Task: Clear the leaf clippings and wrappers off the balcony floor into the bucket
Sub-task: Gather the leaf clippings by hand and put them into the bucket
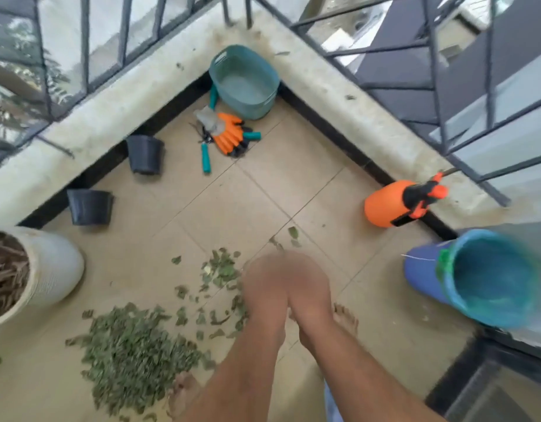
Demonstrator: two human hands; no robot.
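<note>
Clippings left of cupped hands

Soft daylight; motion blur; bowed edges

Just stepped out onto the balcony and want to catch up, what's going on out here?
A barefoot person is clearing leaf clippings off the tiled floor. The left hand and right hand are pressed together above the scattered leaves; motion blur hides whether they hold any. The blue bucket stands to their right. A large pile still lies on the floor. Orange gloves, pruners and a sprayer sit unused nearby.
</note>
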